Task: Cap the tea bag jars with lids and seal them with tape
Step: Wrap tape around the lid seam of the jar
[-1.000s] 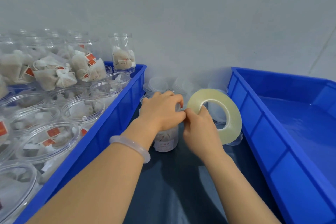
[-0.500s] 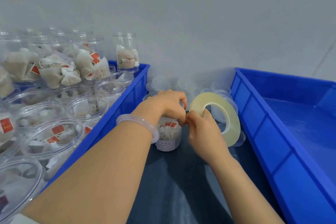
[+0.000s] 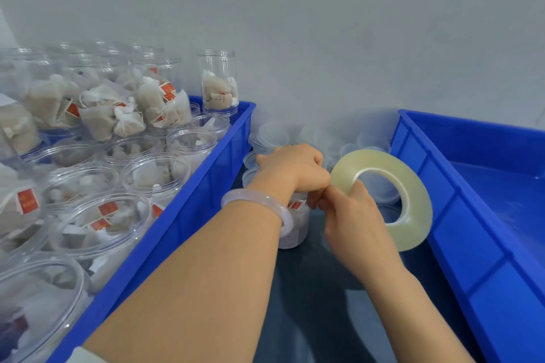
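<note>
A small clear jar of tea bags [image 3: 296, 224] stands on the dark table between two blue bins. My left hand [image 3: 290, 168] curls over the jar's top and grips it, hiding the lid. My right hand [image 3: 351, 215] holds a large roll of clear tape [image 3: 410, 203] upright just right of the jar, fingers through its core, thumb and fingertips meeting my left hand at the jar's rim. The tape end itself is too fine to make out.
The blue bin on the left [image 3: 188, 215] is packed with several open jars of tea bags [image 3: 156, 174]. An empty blue bin [image 3: 477, 215] stands on the right. Loose clear lids [image 3: 274, 135] lie piled against the wall behind my hands.
My left hand has turned over the jar top and its wrist now covers more of the jar. The tape roll has stayed beside the jar, tilting slightly.
</note>
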Available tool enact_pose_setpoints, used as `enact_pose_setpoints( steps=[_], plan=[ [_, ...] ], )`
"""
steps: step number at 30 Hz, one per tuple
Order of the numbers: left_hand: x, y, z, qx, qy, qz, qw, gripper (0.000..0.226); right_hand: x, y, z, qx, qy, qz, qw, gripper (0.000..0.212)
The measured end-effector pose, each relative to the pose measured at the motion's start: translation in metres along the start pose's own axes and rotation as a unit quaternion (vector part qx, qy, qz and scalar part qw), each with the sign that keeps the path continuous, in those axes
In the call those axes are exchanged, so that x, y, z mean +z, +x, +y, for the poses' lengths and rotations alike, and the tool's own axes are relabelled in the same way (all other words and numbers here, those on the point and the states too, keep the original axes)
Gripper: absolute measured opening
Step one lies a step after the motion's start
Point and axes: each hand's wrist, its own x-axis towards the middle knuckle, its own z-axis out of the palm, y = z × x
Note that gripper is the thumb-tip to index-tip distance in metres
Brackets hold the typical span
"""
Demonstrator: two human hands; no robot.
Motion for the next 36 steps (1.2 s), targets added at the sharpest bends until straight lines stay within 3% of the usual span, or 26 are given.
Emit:
enact_pose_setpoints(
  steps=[12,17,21,22,26,31,36],
  plan=[
    [0.002,-0.002,0.003,-0.006,0.006,0.008,1.000,0.013,0.002,-0.005,0.006,-0.030,0.020,0.023,0.999,0.019],
    [0.002,-0.001,0.005,-0.012,0.012,0.003,1.000,0.013,0.003,-0.008,0.007,-0.020,0.078,0.048,0.996,0.018],
    [0.002,0.008,0.001,-0.072,-0.014,0.084,0.994,0.011,-0.005,-0.032,-0.023,-0.131,0.131,0.063,0.981,0.021],
    [0.003,0.011,0.001,-0.060,-0.006,0.071,0.996,0.016,-0.004,-0.037,-0.025,-0.140,0.135,0.057,0.979,0.019],
    [0.002,0.011,-0.001,0.001,0.037,0.032,0.999,0.005,-0.004,-0.019,-0.004,-0.060,0.113,0.034,0.991,0.010],
    [-0.002,0.011,-0.003,-0.002,0.045,0.006,0.999,0.009,-0.001,-0.002,0.007,-0.061,0.156,0.011,0.986,0.011],
    [0.006,0.011,-0.006,0.003,0.073,0.042,0.996,0.017,0.021,-0.013,0.030,0.003,0.123,-0.027,0.992,0.011]
  ],
)
